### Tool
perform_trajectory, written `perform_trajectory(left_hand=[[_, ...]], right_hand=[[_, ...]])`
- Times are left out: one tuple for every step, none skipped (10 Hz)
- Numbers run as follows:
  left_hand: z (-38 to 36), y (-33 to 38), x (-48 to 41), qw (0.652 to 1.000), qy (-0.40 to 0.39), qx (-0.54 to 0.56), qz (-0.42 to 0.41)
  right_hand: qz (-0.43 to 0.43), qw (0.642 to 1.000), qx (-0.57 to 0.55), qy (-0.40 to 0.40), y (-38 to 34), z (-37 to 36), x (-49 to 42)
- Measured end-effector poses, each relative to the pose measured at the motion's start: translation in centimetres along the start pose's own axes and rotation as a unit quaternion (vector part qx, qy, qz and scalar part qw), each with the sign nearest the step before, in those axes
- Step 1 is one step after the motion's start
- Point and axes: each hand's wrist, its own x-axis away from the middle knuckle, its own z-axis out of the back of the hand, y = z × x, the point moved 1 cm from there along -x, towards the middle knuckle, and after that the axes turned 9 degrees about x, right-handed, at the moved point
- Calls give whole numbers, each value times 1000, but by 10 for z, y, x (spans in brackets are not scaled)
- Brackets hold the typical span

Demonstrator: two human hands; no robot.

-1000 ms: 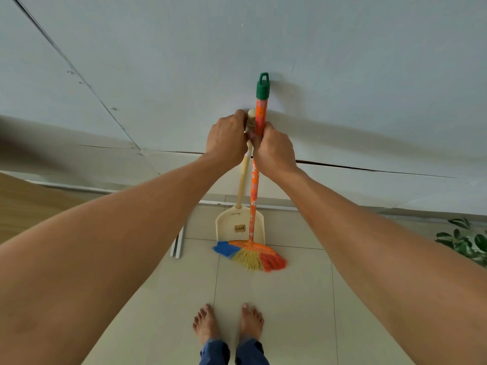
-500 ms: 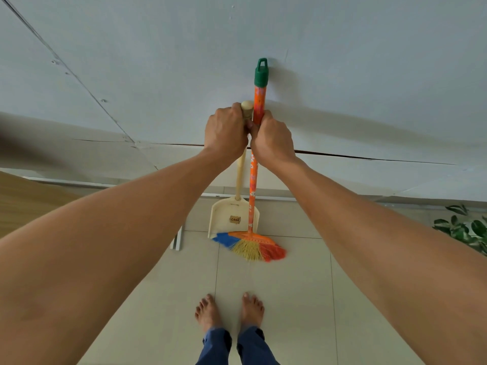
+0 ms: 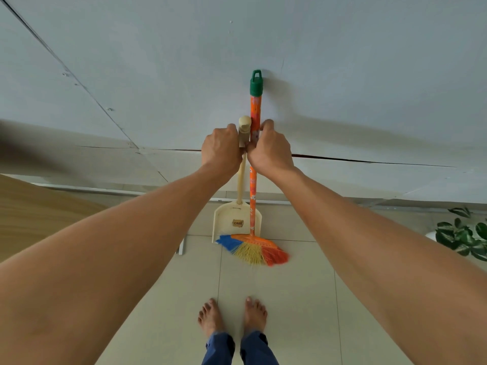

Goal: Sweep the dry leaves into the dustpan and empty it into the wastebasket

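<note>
Against the wall point(image 3: 342, 61), dustpan handle point(image 3: 240, 180) is gripped by left hand point(image 3: 220, 151), broom point(image 3: 254, 248) by right hand point(image 3: 271, 154); fetching step, lift-off needed.

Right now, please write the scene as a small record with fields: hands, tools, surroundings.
left hand: grips the dustpan handle
right hand: grips the broom handle
dustpan: upright, beside the wall
broom: upright, bristles down on the tiled floor
plant: far right
dry leaves, wastebasket: not in view
</note>
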Motion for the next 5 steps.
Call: perform_trajectory(left_hand=[[2, -3, 7, 1000, -15, -3, 12], [8, -4, 12, 999, -23, -10, 22], [19, -2, 21, 1000, -21, -12, 14], [28, -3, 29, 999, -31, -16, 20], [43, -1, 37, 999, -27, -21, 21]], right_hand=[[-13, 1000, 6, -5, -2, 3, 7], [-17, 1000, 12, 4, -2, 8, 14], [-12, 1000, 19, 6, -5, 18, 26], [-12, 1000, 18, 0, -6, 26, 35], [-17, 1000, 10, 6, -11, 41, 48]])
